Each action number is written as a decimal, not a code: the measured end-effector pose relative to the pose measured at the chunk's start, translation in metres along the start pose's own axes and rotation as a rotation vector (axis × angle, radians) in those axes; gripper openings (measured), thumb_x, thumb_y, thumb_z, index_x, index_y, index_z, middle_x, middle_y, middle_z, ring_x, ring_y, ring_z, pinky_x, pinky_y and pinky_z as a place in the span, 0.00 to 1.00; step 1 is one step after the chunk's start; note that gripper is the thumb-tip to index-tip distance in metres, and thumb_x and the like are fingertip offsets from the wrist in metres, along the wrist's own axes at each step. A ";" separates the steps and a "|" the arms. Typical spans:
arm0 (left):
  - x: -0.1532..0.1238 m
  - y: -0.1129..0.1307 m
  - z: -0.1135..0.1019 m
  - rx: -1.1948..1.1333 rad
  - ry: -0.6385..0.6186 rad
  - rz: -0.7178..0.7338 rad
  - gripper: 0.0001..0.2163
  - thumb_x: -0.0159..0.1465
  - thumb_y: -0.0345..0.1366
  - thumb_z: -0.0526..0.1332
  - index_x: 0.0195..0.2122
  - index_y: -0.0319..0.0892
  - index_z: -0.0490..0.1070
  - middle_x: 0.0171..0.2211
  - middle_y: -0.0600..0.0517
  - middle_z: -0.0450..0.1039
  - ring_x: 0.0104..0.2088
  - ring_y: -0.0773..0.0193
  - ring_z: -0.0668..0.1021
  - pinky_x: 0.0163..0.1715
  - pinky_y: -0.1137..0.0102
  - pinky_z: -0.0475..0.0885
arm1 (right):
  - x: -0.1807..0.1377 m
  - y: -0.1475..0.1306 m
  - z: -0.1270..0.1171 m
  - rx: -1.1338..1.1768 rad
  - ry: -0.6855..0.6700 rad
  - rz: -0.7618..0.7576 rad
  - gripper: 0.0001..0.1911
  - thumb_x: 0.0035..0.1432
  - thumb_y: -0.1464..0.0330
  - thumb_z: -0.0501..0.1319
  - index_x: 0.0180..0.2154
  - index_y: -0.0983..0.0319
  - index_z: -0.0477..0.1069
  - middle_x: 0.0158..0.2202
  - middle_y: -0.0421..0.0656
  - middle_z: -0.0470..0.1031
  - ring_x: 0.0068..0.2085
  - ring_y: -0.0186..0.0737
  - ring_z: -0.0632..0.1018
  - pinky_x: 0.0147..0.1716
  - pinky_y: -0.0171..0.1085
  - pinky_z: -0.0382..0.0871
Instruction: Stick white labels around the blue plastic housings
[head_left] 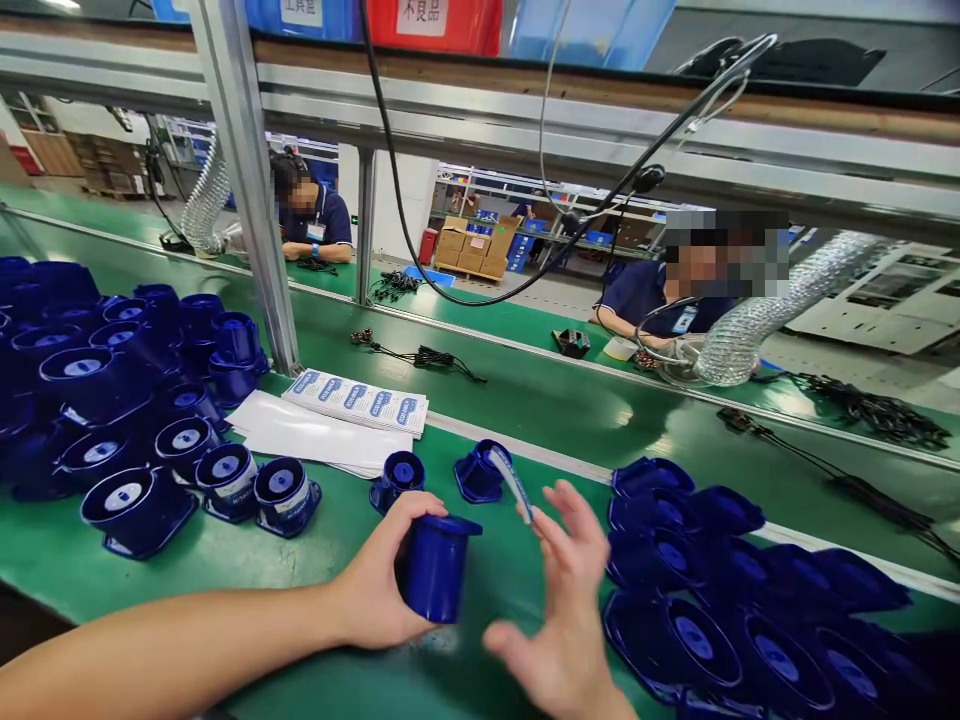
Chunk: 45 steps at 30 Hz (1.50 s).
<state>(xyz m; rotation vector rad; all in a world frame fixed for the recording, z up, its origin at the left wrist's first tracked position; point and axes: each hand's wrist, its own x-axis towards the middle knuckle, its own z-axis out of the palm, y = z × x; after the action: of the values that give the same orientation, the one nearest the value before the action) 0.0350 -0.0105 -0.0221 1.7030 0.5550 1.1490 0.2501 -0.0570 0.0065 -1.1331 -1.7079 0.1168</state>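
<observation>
My left hand (379, 575) is wrapped round a dark blue plastic housing (437, 570), cup-shaped with a flange at its top end, held just above the green bench. To its right is my right hand (566, 600), thumb well apart from the fingers. A narrow curved white-and-blue label (511, 482) hangs at its fingertips; whether it is pinched or just clings there I cannot tell. Behind the hands, a blue housing (480, 470) and another small housing (397, 480) stand on the bench, the label overlapping the first in view.
Many blue housings (124, 495) crowd the left; more housings (690, 640) stand in rows at right. Printed label sheets (360, 400) and white backing sheets (315, 435) lie behind. A metal post (244, 180) rises at left, and a black cable (390, 170) hangs across. Two people sit opposite.
</observation>
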 end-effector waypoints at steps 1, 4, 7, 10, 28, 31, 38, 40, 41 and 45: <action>0.000 0.000 0.000 0.038 -0.005 0.002 0.38 0.50 0.28 0.75 0.61 0.49 0.62 0.60 0.43 0.62 0.61 0.45 0.71 0.60 0.55 0.70 | 0.006 0.003 -0.008 -0.059 0.102 -0.040 0.34 0.63 0.48 0.69 0.65 0.53 0.68 0.69 0.54 0.56 0.65 0.65 0.67 0.58 0.66 0.69; -0.002 0.000 0.002 0.114 0.002 -0.092 0.38 0.49 0.27 0.74 0.60 0.50 0.63 0.58 0.45 0.65 0.57 0.48 0.74 0.59 0.55 0.72 | 0.014 0.015 -0.028 -0.163 0.124 -0.268 0.17 0.61 0.77 0.72 0.49 0.55 0.81 0.47 0.46 0.76 0.42 0.44 0.80 0.37 0.41 0.78; -0.007 -0.002 0.007 0.119 0.028 -0.244 0.39 0.48 0.28 0.76 0.60 0.50 0.63 0.57 0.46 0.69 0.54 0.48 0.76 0.59 0.54 0.72 | 0.000 0.021 -0.035 -0.132 0.060 -0.327 0.21 0.57 0.84 0.70 0.47 0.57 0.82 0.36 0.41 0.81 0.32 0.39 0.80 0.30 0.37 0.77; -0.008 -0.004 0.011 0.089 0.044 -0.311 0.39 0.49 0.29 0.76 0.61 0.51 0.63 0.59 0.46 0.69 0.55 0.48 0.76 0.59 0.54 0.73 | -0.020 0.021 -0.034 -0.030 0.225 -0.073 0.15 0.56 0.80 0.73 0.42 0.56 0.84 0.33 0.41 0.82 0.29 0.42 0.81 0.31 0.40 0.80; -0.004 -0.008 0.012 0.098 -0.029 -0.216 0.38 0.50 0.29 0.75 0.61 0.52 0.62 0.56 0.49 0.69 0.54 0.50 0.77 0.59 0.55 0.72 | -0.034 0.015 -0.013 0.492 -0.031 0.519 0.03 0.57 0.70 0.75 0.32 0.57 0.83 0.27 0.43 0.79 0.25 0.39 0.78 0.22 0.30 0.73; -0.004 -0.009 0.012 0.099 -0.025 -0.208 0.38 0.51 0.29 0.75 0.61 0.52 0.62 0.56 0.49 0.68 0.54 0.51 0.77 0.59 0.56 0.73 | -0.034 0.013 -0.011 0.459 -0.024 0.469 0.04 0.57 0.71 0.75 0.33 0.56 0.84 0.27 0.43 0.80 0.26 0.39 0.78 0.24 0.31 0.75; -0.004 -0.012 0.011 0.105 -0.030 -0.214 0.40 0.49 0.29 0.76 0.62 0.52 0.62 0.56 0.49 0.67 0.55 0.52 0.76 0.60 0.57 0.72 | -0.031 0.009 -0.009 0.429 -0.033 0.385 0.09 0.57 0.75 0.73 0.35 0.54 0.84 0.27 0.41 0.81 0.26 0.37 0.78 0.26 0.30 0.76; -0.004 -0.012 0.010 0.107 -0.029 -0.204 0.41 0.49 0.29 0.76 0.62 0.53 0.61 0.57 0.49 0.67 0.55 0.53 0.76 0.60 0.58 0.73 | -0.030 0.009 -0.009 0.426 -0.033 0.380 0.09 0.57 0.75 0.73 0.36 0.54 0.84 0.27 0.41 0.81 0.27 0.37 0.79 0.26 0.30 0.76; -0.004 -0.012 0.010 0.108 -0.030 -0.201 0.41 0.49 0.28 0.76 0.62 0.53 0.61 0.57 0.49 0.67 0.55 0.53 0.76 0.60 0.58 0.73 | -0.030 0.009 -0.009 0.424 -0.030 0.378 0.09 0.57 0.75 0.73 0.35 0.54 0.84 0.28 0.41 0.81 0.27 0.37 0.79 0.26 0.30 0.76; -0.004 -0.011 0.009 0.108 -0.036 -0.197 0.41 0.48 0.27 0.76 0.62 0.53 0.61 0.57 0.49 0.66 0.56 0.53 0.75 0.60 0.59 0.73 | -0.030 0.009 -0.009 0.412 -0.023 0.378 0.09 0.56 0.75 0.73 0.35 0.55 0.84 0.28 0.41 0.81 0.27 0.38 0.80 0.26 0.30 0.77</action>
<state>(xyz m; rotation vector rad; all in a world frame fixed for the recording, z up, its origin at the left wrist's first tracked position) 0.0427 -0.0130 -0.0347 1.7147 0.7555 0.9609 0.2635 -0.0774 -0.0148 -1.1250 -1.3859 0.6871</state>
